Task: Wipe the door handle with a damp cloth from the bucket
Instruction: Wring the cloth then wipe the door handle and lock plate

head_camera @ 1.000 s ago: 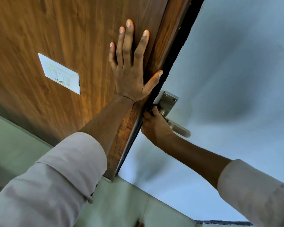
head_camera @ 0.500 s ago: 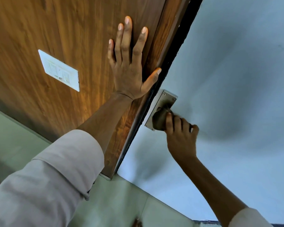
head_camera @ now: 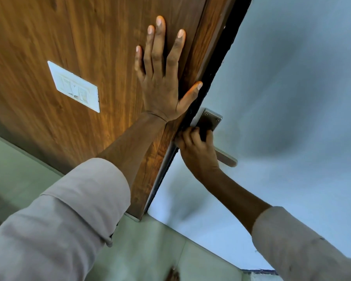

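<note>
A metal door handle is fixed to the pale door; its backplate [head_camera: 211, 118] sits by the door's edge and the lever's end [head_camera: 228, 160] sticks out to the lower right. My right hand [head_camera: 197, 153] is curled over the base of the lever, just under the backplate, pressing a small dark cloth [head_camera: 204, 133] against the metal. Only a scrap of the cloth shows between my fingers. My left hand [head_camera: 160, 78] lies flat with fingers spread on the wooden panel beside the door's edge. No bucket is in view.
The brown wooden panel [head_camera: 49, 33] fills the upper left and carries a white switch plate [head_camera: 75, 87]. A black gap [head_camera: 227, 43] runs between panel and pale door [head_camera: 292, 88]. Greenish floor tiles [head_camera: 150, 250] lie below.
My right hand has slid with the cloth from the lever's outer end back up to the base by the backplate, uncovering the lever's end. The left hand stays pressed on the panel.
</note>
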